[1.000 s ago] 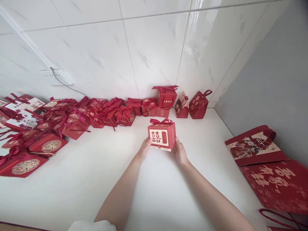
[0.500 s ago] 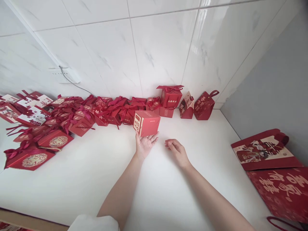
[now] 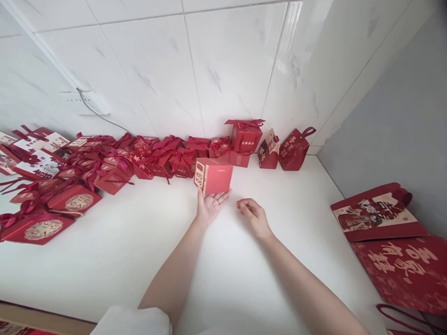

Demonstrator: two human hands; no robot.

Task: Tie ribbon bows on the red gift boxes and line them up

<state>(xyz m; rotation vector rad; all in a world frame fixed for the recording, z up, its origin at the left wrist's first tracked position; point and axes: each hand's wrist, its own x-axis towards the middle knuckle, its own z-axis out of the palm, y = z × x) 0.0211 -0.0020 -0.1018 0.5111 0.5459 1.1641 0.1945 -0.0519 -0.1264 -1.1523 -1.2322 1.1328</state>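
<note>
A small red gift box (image 3: 213, 175) rests tilted on the upturned palm and fingers of my left hand (image 3: 210, 205), its white-and-red front panel turned to the left. The fingers lie flat and spread under the box. My right hand (image 3: 253, 216) hovers just right of it over the white counter (image 3: 139, 246), palm down, fingers loosely curled, holding nothing and not touching the box.
Several red ribboned gift boxes (image 3: 160, 160) line the tiled wall, spreading to a pile at the left (image 3: 45, 204). A taller box (image 3: 245, 135) and two red pouches (image 3: 291, 149) stand in the corner. Flat red paper bags (image 3: 401, 260) lie at right by a grey wall.
One second ago both hands held the box upright on the counter, its bow on top. My left hand has since lifted and tipped it leftward; my right hand let go and drew back.
</note>
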